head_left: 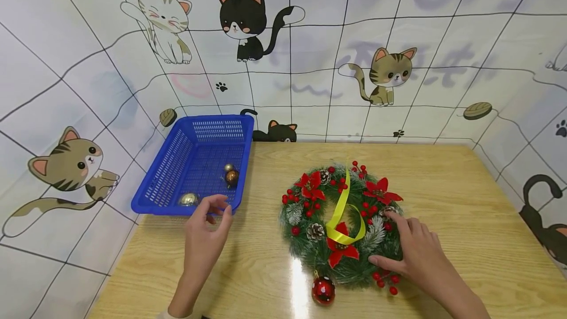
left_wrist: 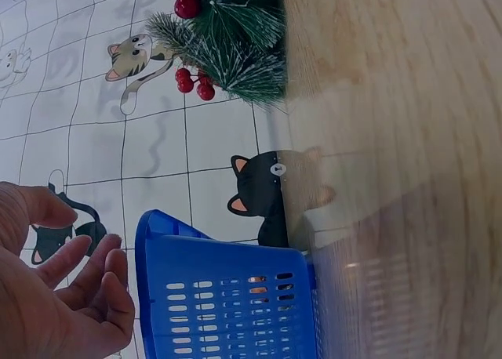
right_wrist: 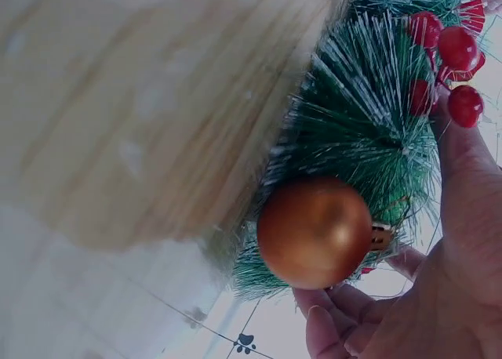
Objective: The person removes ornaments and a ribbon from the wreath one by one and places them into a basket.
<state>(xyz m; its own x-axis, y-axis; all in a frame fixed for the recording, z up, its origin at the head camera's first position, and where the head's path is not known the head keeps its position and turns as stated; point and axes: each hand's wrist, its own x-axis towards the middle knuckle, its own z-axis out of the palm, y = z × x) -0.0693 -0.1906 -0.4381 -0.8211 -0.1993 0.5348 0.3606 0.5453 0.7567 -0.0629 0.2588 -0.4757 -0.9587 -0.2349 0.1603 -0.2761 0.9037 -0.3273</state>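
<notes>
A green Christmas wreath point(head_left: 354, 271) with red poinsettias, berries and pine cones lies on the table. My right hand point(head_left: 418, 252) grips its right side, thumb and fingers apart on the greenery. In the right wrist view, a matte bronze bauble point(right_wrist: 314, 232) sits against the wreath beside my curled fingers; the head view hides it. A yellow ribbon point(head_left: 340, 213) loops across the wreath's middle, and a red white-dotted bauble point(head_left: 323, 290) sits at its near edge. Loosely bent and holding nothing, my left hand point(head_left: 208, 233) hovers at the near rim of the blue basket point(head_left: 152, 178).
Inside the basket are a pale gold bauble point(head_left: 189, 199), a brown bauble point(head_left: 232, 178) and a smaller gold one point(head_left: 228, 167). A wall covering point(head_left: 310, 87) printed with cats rises behind the wooden table point(head_left: 465, 201) and along both sides.
</notes>
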